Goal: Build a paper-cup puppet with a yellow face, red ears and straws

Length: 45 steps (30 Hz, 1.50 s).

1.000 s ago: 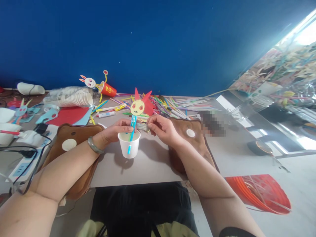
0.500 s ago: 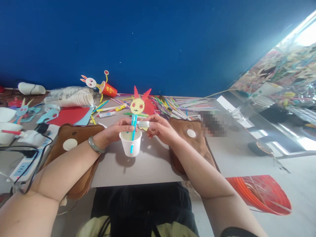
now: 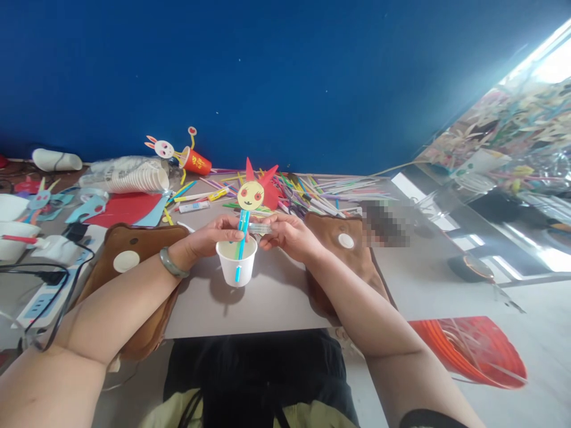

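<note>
A white paper cup [image 3: 234,270] hangs just above the table, its shadow below it. Blue straws [image 3: 243,229] rise from inside it and carry a pale yellow paper face [image 3: 250,195] with red pointed ears. One short blue piece pokes through the cup's front wall. My left hand [image 3: 218,233] is closed, pinching the straws at the cup's rim. Close on the other side, my right hand [image 3: 288,235] is closed on a strip of clear tape [image 3: 260,229], whose far end meets the straws. Whether it sticks to them I cannot tell.
Brown padded warmers [image 3: 129,285] lie on both sides. Many coloured straws [image 3: 312,193] spread along the wall. At left are a stack of paper cups [image 3: 143,180], red paper [image 3: 125,208] and a power strip [image 3: 44,300] with cables. An orange bin [image 3: 473,351] stands lower right.
The cup and the paper face have shifted slightly right and down. My right fingers have drawn together around the clear tape, close to the straws.
</note>
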Available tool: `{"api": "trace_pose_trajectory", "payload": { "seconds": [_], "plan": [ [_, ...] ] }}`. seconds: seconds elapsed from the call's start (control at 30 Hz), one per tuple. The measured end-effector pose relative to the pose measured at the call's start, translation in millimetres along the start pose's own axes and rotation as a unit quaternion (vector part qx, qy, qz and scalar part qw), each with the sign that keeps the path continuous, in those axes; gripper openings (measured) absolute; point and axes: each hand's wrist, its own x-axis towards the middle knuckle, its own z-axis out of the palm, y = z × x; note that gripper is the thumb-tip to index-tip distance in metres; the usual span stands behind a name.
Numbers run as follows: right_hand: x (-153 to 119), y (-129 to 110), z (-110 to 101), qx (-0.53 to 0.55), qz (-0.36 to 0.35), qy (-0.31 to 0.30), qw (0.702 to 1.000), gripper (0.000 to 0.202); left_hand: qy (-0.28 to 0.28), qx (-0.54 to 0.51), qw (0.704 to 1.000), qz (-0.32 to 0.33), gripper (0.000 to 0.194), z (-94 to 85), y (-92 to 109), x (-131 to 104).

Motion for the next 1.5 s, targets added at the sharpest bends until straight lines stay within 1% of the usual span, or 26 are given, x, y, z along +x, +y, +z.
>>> {"api": "trace_pose_trajectory", "payload": {
  "seconds": [0.1, 0.3, 0.53, 0.63, 0.8, 0.87, 1.0, 1.07, 1.13, 1.2, 1.3, 1.4, 1.43, 1.5],
  "plan": [
    [0, 1, 0, 0.008, 0.005, 0.002, 1.0, 0.018, -0.007, -0.005, 1.0, 0.02, 0.027, 1.7, 1, 0],
    [0, 1, 3, 0.004, 0.005, 0.02, 1.0, 0.017, -0.002, 0.002, 1.0, 0.002, 0.027, 4.3, 3, -1],
    [-2, -2, 3, -0.004, -0.001, 0.011, 1.0, 0.017, -0.003, -0.007, 1.0, 0.011, 0.027, 1.3, 1, 0],
    [-2, -1, 2, -0.009, -0.006, -0.003, 1.0, 0.022, -0.002, -0.008, 1.0, 0.008, 0.03, -0.5, -1, 0],
    [-3, 1, 0, -0.051, -0.027, -0.027, 0.998, 0.036, 0.003, -0.017, 1.0, 0.008, 0.031, -0.1, -1, 0],
    [-3, -1, -2, -0.06, -0.029, -0.041, 0.997, 0.038, 0.005, -0.024, 1.0, 0.007, 0.031, 0.2, -1, 0],
    [-2, -7, -7, -0.051, -0.009, -0.094, 0.994, 0.04, 0.0, -0.041, 0.999, 0.008, 0.03, -1.5, -4, -1],
    [-2, -9, -8, -0.049, 0.0, -0.107, 0.993, 0.041, -0.001, -0.04, 0.999, 0.006, 0.03, -3.4, -5, -1],
    [-2, -9, -9, -0.053, 0.004, -0.101, 0.993, 0.043, -0.003, -0.031, 1.0, 0.006, 0.031, -5.4, -5, -1],
    [-1, -8, -9, -0.073, -0.001, -0.079, 0.994, 0.043, -0.006, -0.007, 1.0, 0.005, 0.031, -6.9, -4, 0],
    [0, -5, -8, -0.137, -0.017, -0.043, 0.989, 0.04, -0.011, 0.065, 0.998, 0.01, 0.027, -7.9, -3, 2],
    [1, 0, -5, -0.188, -0.035, -0.022, 0.981, 0.04, -0.02, 0.128, 0.991, 0.035, 0.022, -7.0, -3, 4],
    [1, 1, -5, -0.19, -0.038, -0.022, 0.981, 0.04, -0.024, 0.129, 0.991, 0.038, 0.022, -6.2, -3, 4],
    [1, 1, -4, -0.18, -0.033, -0.037, 0.982, 0.04, -0.032, 0.099, 0.994, 0.026, 0.025, -3.8, -2, 3]
  ]
}}
